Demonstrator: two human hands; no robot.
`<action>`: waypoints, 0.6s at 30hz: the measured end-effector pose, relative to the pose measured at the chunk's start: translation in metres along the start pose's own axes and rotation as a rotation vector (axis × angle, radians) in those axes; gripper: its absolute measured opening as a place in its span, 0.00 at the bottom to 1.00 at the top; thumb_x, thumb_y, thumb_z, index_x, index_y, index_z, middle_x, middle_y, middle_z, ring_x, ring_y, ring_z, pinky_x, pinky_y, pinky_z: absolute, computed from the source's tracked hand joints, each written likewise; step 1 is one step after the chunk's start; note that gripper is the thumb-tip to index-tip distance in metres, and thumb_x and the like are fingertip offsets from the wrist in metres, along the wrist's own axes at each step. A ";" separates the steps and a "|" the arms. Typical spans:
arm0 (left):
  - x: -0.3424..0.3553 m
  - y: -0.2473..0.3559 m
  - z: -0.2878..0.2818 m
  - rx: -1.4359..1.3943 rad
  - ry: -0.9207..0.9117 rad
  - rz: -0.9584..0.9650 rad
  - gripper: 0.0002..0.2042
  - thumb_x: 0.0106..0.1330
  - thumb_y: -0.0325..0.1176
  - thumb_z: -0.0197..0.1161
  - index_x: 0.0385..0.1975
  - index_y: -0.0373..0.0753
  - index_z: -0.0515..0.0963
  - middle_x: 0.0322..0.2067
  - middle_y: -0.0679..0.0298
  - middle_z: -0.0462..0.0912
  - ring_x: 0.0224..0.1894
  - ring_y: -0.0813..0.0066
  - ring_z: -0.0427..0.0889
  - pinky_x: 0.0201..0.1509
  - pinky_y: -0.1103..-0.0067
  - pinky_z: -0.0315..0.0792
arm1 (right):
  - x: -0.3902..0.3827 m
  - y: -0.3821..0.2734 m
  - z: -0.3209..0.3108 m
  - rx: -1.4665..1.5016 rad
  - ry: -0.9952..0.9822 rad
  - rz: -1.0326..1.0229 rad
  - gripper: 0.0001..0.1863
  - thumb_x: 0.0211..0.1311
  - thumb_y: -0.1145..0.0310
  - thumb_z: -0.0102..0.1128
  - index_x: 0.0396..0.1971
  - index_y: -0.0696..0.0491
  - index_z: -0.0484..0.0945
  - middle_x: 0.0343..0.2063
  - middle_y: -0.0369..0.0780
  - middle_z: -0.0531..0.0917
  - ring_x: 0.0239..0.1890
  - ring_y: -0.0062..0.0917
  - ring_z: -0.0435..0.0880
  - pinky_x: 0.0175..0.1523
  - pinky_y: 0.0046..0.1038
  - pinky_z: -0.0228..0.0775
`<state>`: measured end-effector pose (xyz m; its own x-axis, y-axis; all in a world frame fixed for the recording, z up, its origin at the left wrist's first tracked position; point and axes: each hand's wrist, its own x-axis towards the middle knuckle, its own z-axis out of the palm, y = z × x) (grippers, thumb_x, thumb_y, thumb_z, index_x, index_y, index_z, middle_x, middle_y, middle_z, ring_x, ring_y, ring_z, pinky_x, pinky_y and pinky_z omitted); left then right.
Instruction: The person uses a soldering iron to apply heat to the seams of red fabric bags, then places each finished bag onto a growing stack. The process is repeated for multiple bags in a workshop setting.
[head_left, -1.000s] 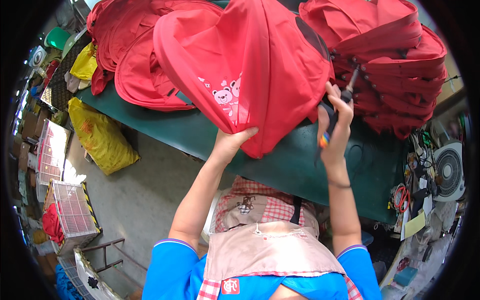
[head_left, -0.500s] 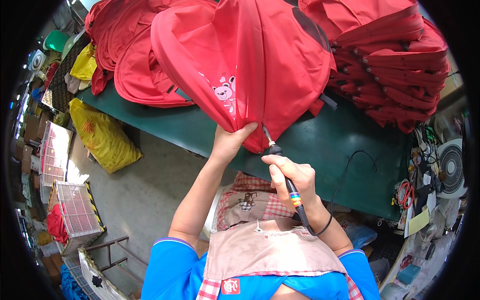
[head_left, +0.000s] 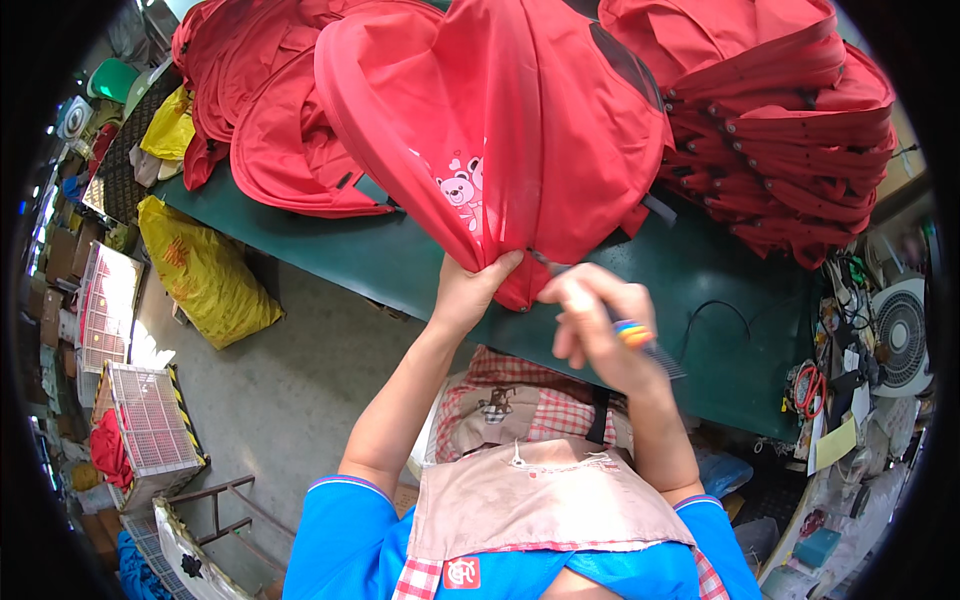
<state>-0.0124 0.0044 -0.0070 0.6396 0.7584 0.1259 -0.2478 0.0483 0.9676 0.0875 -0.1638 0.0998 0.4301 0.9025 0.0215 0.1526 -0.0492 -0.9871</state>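
A red fabric piece (head_left: 575, 130) with a pink bear print (head_left: 462, 190) stands bunched over the front edge of the green table. My left hand (head_left: 465, 298) pinches its lower corner between thumb and fingers. Closed round a soldering iron with a black handle and coloured bands (head_left: 632, 333), my right hand (head_left: 612, 325) is just right of that corner. The iron's tip points left to the fabric near my left thumb; whether it touches cannot be made out. Motion blurs the right hand a little.
Stacked red pieces with metal snaps (head_left: 780, 140) lie at the right on the green table (head_left: 735, 345). More red fabric (head_left: 290, 150) lies at the left. A yellow sack (head_left: 205, 275) is on the floor left. A white fan (head_left: 900, 335) stands far right.
My right hand has turned the soldering iron from steep to flatter, its handle swinging to the right. The fabric and my left hand have shifted slightly right.
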 end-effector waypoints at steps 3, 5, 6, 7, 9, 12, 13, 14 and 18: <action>0.000 -0.006 0.002 0.003 -0.026 0.023 0.25 0.63 0.28 0.73 0.59 0.34 0.73 0.53 0.62 0.80 0.55 0.73 0.79 0.60 0.73 0.74 | 0.002 0.004 -0.012 0.017 0.323 -0.394 0.04 0.71 0.72 0.59 0.38 0.57 0.78 0.25 0.40 0.85 0.23 0.18 0.84 0.27 0.20 0.72; -0.005 -0.006 0.013 -0.006 -0.034 0.009 0.25 0.63 0.28 0.72 0.60 0.34 0.72 0.53 0.63 0.80 0.55 0.74 0.79 0.60 0.73 0.73 | 0.045 0.025 -0.004 -0.232 0.501 -0.847 0.12 0.66 0.75 0.65 0.46 0.55 0.75 0.47 0.49 0.87 0.46 0.31 0.88 0.47 0.25 0.78; -0.011 -0.007 0.020 -0.008 -0.029 0.005 0.25 0.64 0.29 0.72 0.60 0.34 0.72 0.54 0.63 0.80 0.55 0.74 0.79 0.60 0.73 0.73 | 0.065 0.030 -0.006 -0.464 0.491 -0.976 0.17 0.62 0.74 0.68 0.48 0.50 0.73 0.59 0.50 0.81 0.62 0.39 0.80 0.65 0.36 0.69; -0.017 -0.015 0.029 -0.001 0.048 -0.018 0.24 0.65 0.32 0.72 0.58 0.32 0.74 0.54 0.62 0.81 0.56 0.73 0.79 0.61 0.72 0.72 | 0.077 0.035 -0.004 -0.624 0.497 -0.975 0.17 0.60 0.72 0.68 0.48 0.47 0.74 0.63 0.46 0.78 0.70 0.41 0.70 0.74 0.43 0.53; -0.022 -0.014 0.037 -0.198 0.264 -0.052 0.22 0.68 0.32 0.70 0.59 0.35 0.73 0.54 0.62 0.81 0.54 0.71 0.81 0.58 0.73 0.75 | 0.102 0.059 -0.009 -0.765 0.561 -1.000 0.18 0.60 0.69 0.69 0.49 0.44 0.74 0.65 0.43 0.76 0.71 0.40 0.67 0.78 0.45 0.39; -0.021 -0.013 0.007 -0.502 0.393 -0.028 0.18 0.67 0.30 0.70 0.54 0.37 0.77 0.52 0.62 0.83 0.52 0.72 0.83 0.54 0.73 0.78 | 0.110 0.074 -0.029 -0.762 0.738 -0.889 0.19 0.60 0.69 0.69 0.50 0.46 0.73 0.65 0.42 0.76 0.72 0.39 0.66 0.77 0.49 0.37; -0.021 -0.012 0.001 -0.411 0.349 0.036 0.15 0.66 0.29 0.71 0.51 0.36 0.80 0.50 0.62 0.84 0.51 0.74 0.83 0.54 0.74 0.78 | 0.105 0.075 -0.034 -0.774 0.745 -0.839 0.19 0.60 0.69 0.69 0.50 0.47 0.73 0.65 0.42 0.77 0.71 0.39 0.67 0.76 0.51 0.39; -0.020 -0.010 -0.003 -0.320 0.305 0.100 0.13 0.65 0.27 0.71 0.48 0.35 0.82 0.47 0.63 0.86 0.50 0.75 0.83 0.54 0.75 0.77 | 0.100 0.074 -0.038 -0.785 0.753 -0.789 0.20 0.60 0.69 0.69 0.50 0.48 0.73 0.64 0.43 0.77 0.70 0.39 0.69 0.76 0.52 0.41; 0.002 0.018 -0.007 0.079 0.133 0.101 0.12 0.63 0.25 0.72 0.45 0.34 0.83 0.44 0.63 0.87 0.47 0.77 0.84 0.54 0.76 0.77 | 0.048 0.061 -0.030 -0.075 0.659 -0.719 0.19 0.68 0.71 0.63 0.55 0.54 0.71 0.50 0.46 0.83 0.42 0.33 0.83 0.54 0.34 0.72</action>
<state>-0.0211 0.0112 0.0089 0.5107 0.8366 0.1983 -0.2447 -0.0797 0.9663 0.1438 -0.1364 0.0455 0.6198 0.3096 0.7212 0.6195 0.3712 -0.6917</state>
